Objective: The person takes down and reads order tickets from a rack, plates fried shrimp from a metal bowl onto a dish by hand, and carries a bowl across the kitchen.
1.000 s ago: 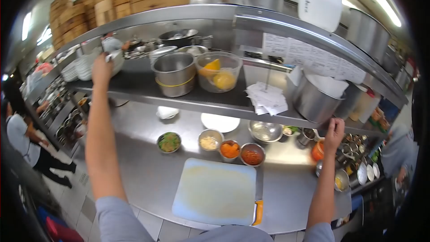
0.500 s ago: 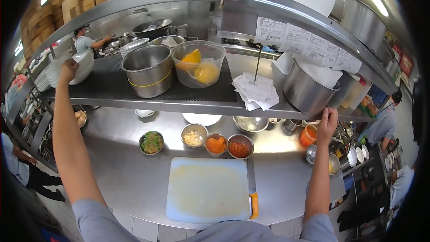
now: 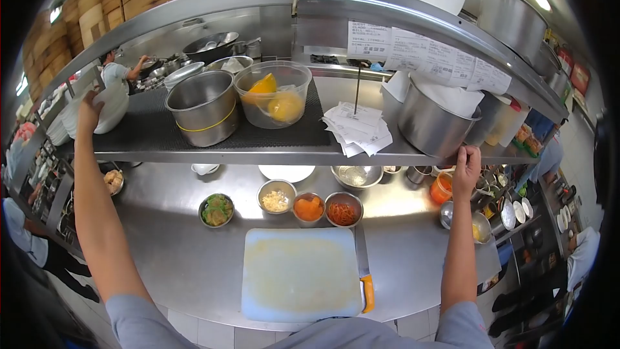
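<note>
At the upper left of the frame, the stacked white bowls (image 3: 113, 111) are touched at the rim by the left hand (image 3: 90, 106), though whether one is gripped cannot be told; well apart, at right, the front edge of the shelf (image 3: 271, 158) is grasped by the right hand (image 3: 466, 165). The bowls have not yet been lifted clear. Mid-frame, cut ingredients (the greens (image 3: 216, 210) and orange pieces (image 3: 309, 207) among them) are already portioned into small dishes on the steel surface (image 3: 413, 252). The knife (image 3: 367, 292) is laid beside the cutting board (image 3: 300, 274), untouched; no filled white bowl is seen.
</note>
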`<action>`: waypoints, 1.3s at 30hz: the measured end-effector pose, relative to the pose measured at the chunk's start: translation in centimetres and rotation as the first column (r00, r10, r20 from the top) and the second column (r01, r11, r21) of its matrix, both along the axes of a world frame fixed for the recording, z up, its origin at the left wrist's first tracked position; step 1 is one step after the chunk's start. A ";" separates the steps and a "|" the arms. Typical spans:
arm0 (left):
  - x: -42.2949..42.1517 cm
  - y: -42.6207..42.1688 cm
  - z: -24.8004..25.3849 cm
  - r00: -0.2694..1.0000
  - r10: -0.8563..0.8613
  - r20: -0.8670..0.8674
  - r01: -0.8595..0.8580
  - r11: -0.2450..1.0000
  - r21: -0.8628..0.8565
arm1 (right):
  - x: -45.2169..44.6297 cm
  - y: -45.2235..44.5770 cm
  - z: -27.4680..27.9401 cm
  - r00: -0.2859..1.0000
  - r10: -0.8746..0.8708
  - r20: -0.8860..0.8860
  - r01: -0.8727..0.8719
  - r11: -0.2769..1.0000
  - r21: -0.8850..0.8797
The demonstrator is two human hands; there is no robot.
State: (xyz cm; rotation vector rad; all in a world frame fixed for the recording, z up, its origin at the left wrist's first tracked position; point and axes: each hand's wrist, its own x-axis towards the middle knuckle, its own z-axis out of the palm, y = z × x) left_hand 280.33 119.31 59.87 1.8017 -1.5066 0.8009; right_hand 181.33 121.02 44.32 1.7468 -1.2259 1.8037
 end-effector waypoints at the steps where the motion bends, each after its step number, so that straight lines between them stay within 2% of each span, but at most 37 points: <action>1: -0.6 0.3 -0.1 1.000 0.013 -0.010 -0.013 0.999 -0.051 | 0.1 0.1 0.0 1.000 -0.004 0.002 0.004 1.000 0.001; 2: -1.1 0.6 -0.2 1.000 0.010 -0.010 -0.010 0.999 -0.049 | 0.1 0.1 0.1 1.000 -0.004 0.003 0.004 1.000 0.000; 4: -2.0 1.4 -0.3 0.999 0.014 0.033 -0.006 0.976 -0.219 | 0.1 0.1 0.3 1.000 -0.005 0.005 0.005 1.000 0.000; 5: -2.4 2.3 -0.4 0.999 0.011 0.036 -0.003 0.976 -0.216 | 0.1 0.0 0.3 1.000 -0.009 -0.009 0.009 1.000 -0.006; 7: -4.7 5.9 -0.1 0.995 -0.079 0.054 0.093 0.937 -0.337 | 0.0 0.1 0.1 1.000 -0.022 -0.018 0.022 1.000 -0.007; 9: -7.4 11.1 0.1 0.973 -0.228 -0.035 0.206 0.928 -0.310 | 0.1 0.0 0.1 1.000 -0.015 -0.012 0.015 0.999 -0.033; 11: -13.2 18.7 0.1 0.976 -0.198 -0.089 0.177 0.964 -0.201 | 0.0 0.0 0.1 0.999 -0.033 0.000 0.033 0.998 -0.044; 12: -16.2 22.1 -0.6 0.930 -0.299 -0.213 0.253 0.943 -0.218 | 0.1 0.0 0.1 0.999 -0.043 -0.008 0.042 0.998 -0.043; 13: -18.4 25.8 -1.1 0.869 -0.355 -0.344 0.334 0.935 -0.121 | 0.2 0.1 0.2 0.999 -0.050 -0.015 0.050 0.998 -0.043; 14: -21.1 28.4 -2.4 0.827 -0.408 -0.387 0.363 0.913 -0.185 | 0.4 0.5 0.4 0.998 -0.055 -0.010 0.054 0.998 -0.020; 15: -23.0 31.7 -3.1 0.734 -0.451 -0.507 0.463 0.879 -0.111 | 0.3 0.6 0.4 0.998 -0.062 0.000 0.062 0.998 -0.032; 17: -24.5 34.6 -7.2 0.593 -0.644 -0.484 0.674 0.725 -0.141 | 0.2 0.5 0.4 0.998 -0.058 -0.034 0.057 0.998 -0.042; 19: -32.5 32.6 -9.0 0.313 -0.861 -0.402 0.895 0.408 -0.177 | 0.2 0.5 0.4 0.998 -0.056 -0.033 0.054 0.997 -0.046; 20: -34.6 30.7 -8.8 0.204 -0.861 -0.465 0.975 0.222 0.017 | 0.1 0.4 0.3 0.998 -0.060 -0.036 0.058 0.997 -0.047; 22: -41.7 26.9 -9.1 0.165 -0.763 -0.625 0.962 -0.016 0.274 | 0.0 0.5 0.3 0.998 -0.051 -0.039 0.049 0.997 -0.055; 23: -45.1 24.3 -11.5 0.151 -0.692 -0.706 0.942 -0.117 0.316 | 0.0 0.7 0.4 0.998 -0.048 -0.036 0.047 0.998 -0.042; 24: -48.9 21.8 -14.9 0.084 -0.678 -0.730 0.934 -0.201 0.295 | 0.0 0.7 0.4 0.998 -0.046 -0.033 0.045 0.999 -0.027; 27: -61.4 17.1 -21.5 0.070 -0.583 -0.810 0.886 -0.337 0.319 | -0.1 0.8 0.3 0.998 -0.041 -0.044 0.040 0.999 -0.036; 28: -64.9 16.1 -24.3 0.019 -0.575 -0.818 0.882 -0.376 0.284 | -0.2 0.9 0.4 0.998 -0.044 -0.044 0.042 0.999 -0.034; 31: -72.6 14.4 -31.8 0.028 -0.604 -0.796 0.860 -0.392 0.327 | 0.0 1.1 0.6 0.997 -0.049 -0.062 0.046 0.998 -0.040; 34: -76.9 13.3 -37.7 0.026 -0.620 -0.784 0.846 -0.404 0.347 | -0.1 1.0 0.5 0.996 -0.066 -0.065 0.063 0.997 -0.046; 36: -78.5 13.0 -40.7 0.058 -0.731 -0.680 0.863 -0.305 0.402 | -0.2 0.8 0.6 0.994 -0.084 -0.073 0.080 0.995 -0.063; 37: -79.1 12.7 -42.3 0.050 -0.727 -0.684 0.859 -0.318 0.401 | -0.1 0.7 0.7 0.993 -0.083 -0.086 0.076 0.994 -0.082; 39: -79.8 12.1 -44.7 0.112 -0.804 -0.583 0.874 -0.200 0.444 | 0.1 0.8 0.7 0.993 -0.087 -0.077 0.081 0.994 -0.077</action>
